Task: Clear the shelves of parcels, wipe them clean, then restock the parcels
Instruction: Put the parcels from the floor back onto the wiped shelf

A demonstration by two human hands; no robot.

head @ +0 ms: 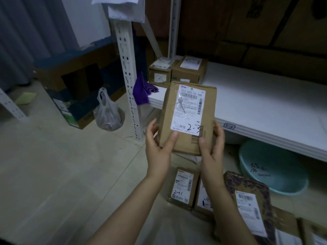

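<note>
Head view: the left hand (157, 149) and right hand (212, 147) grip a labelled parcel (187, 117) in front of the white shelf (256, 103). Two boxes (177, 71) sit at the shelf's left end, and a purple cloth (141, 91) hangs over its edge. Below the shelf, more parcels (184, 188) and a teal basin (270, 167) rest on the tiled floor (62, 165).

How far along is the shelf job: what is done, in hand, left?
Done, it seems: the white shelf is mostly bare, a purple cloth hangs over its end, two boxes stand at its back corner. In hand: left hand and right hand hold one parcel. Left: the floor parcels wait for restocking.
</note>
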